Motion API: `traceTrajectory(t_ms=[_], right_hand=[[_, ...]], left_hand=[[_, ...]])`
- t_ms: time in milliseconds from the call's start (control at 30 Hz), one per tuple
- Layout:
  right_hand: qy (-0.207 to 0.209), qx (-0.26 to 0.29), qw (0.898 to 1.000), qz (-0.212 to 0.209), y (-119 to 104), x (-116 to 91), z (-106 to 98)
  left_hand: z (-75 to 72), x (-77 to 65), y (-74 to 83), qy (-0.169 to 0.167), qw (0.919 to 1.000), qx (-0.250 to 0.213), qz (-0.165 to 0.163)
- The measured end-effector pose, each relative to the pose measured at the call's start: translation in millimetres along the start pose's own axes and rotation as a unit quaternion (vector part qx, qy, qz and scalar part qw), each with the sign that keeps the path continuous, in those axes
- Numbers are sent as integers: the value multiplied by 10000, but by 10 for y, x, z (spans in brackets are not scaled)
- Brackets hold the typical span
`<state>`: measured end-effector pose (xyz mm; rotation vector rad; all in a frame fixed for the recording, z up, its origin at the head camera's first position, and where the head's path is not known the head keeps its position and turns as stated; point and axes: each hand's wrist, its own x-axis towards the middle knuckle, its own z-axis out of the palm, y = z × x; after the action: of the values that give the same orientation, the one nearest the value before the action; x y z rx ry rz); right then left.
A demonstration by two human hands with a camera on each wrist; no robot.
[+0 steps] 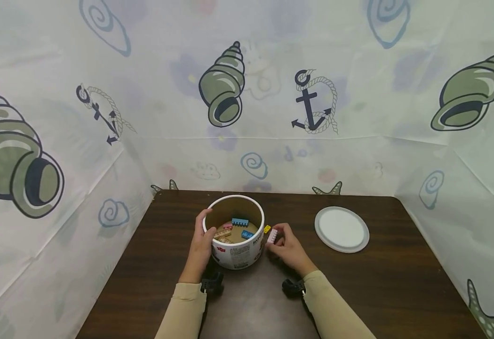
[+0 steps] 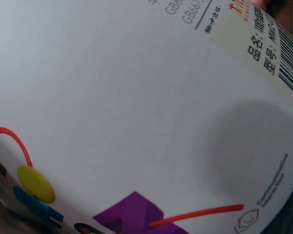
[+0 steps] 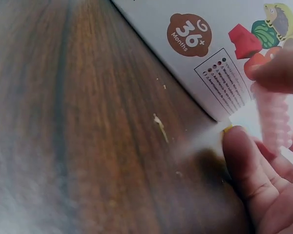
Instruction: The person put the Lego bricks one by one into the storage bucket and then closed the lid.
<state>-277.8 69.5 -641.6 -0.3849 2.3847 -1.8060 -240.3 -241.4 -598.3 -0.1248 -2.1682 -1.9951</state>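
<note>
A round white tub [image 1: 235, 258] with printed sides is on the table, its top uncovered. Inside it lie several toy bricks: a blue brick [image 1: 240, 222], another blue brick [image 1: 247, 234], a pink one [image 1: 227, 226] and tan ones [image 1: 222, 234]. My left hand [image 1: 200, 247] grips the tub's left rim, thumb toward the front; the left wrist view shows only the printed wall [image 2: 127, 107]. To the right of the tub my right hand [image 1: 290, 248] holds a pale pink brick [image 3: 273, 117] by its fingers. A small yellow brick [image 1: 266, 229] sits between that hand and the tub.
A round white lid [image 1: 342, 229] lies flat on the dark wooden table [image 1: 382, 282], right of my right hand. White patterned sheets [image 1: 272, 160] hang behind the table and at both sides. Black wrist devices [image 1: 292, 288] are strapped below both hands.
</note>
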Motion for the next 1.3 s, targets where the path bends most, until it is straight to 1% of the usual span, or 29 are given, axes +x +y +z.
traceTrajectory(t_ms=[133, 233, 300, 400, 500, 567, 667, 733, 800, 900, 933, 1100, 1233, 1300], right_hand=[[73, 282, 9995, 130, 6, 4, 6], [69, 598, 9980, 198, 7, 13, 9], [75, 938, 9952, 259, -4, 16, 1], [224, 1549, 9872, 306, -53, 36, -46], [533, 2047, 9771, 245, -166, 48, -113], [701, 2171, 9735, 128, -273, 51, -168], [743, 2305, 9701, -151, -488, 53, -270], [649, 2448, 9664, -446, -663, 64, -338], [506, 2630, 9605, -754, -847, 90, -386], [257, 2837, 9521, -1108, -1104, 143, -398], [165, 2856, 9509, -1182, -1181, 165, -385], [-270, 2771, 9505, -1381, -1509, 278, -242], [-581, 2595, 9530, -1452, -1704, 332, -104], [-706, 2487, 9554, -1426, -1781, 352, -42]], left_hand=[[7, -13, 5, 27, 10000, 33, -15], [9, -12, 5, 55, 9999, 75, -53], [7, -12, 3, 53, 9999, 77, -93], [11, -3, 13, 53, 9999, 78, -130], [7, -9, 17, 52, 9999, 32, -130], [2, -17, 16, 56, 9999, 10, -109], [-4, -25, 10, 45, 10000, 41, -72], [-6, -18, 4, 31, 10000, 61, -50], [-10, -5, -2, 32, 10000, 60, -8], [-14, 8, -15, 23, 10000, 9, 50], [-17, 12, -16, 18, 10000, 10, 63], [-25, 19, -19, 22, 10000, -27, 67], [-15, 16, -26, 57, 10000, 0, -58], [-6, 14, -27, 66, 10000, 32, -64]])
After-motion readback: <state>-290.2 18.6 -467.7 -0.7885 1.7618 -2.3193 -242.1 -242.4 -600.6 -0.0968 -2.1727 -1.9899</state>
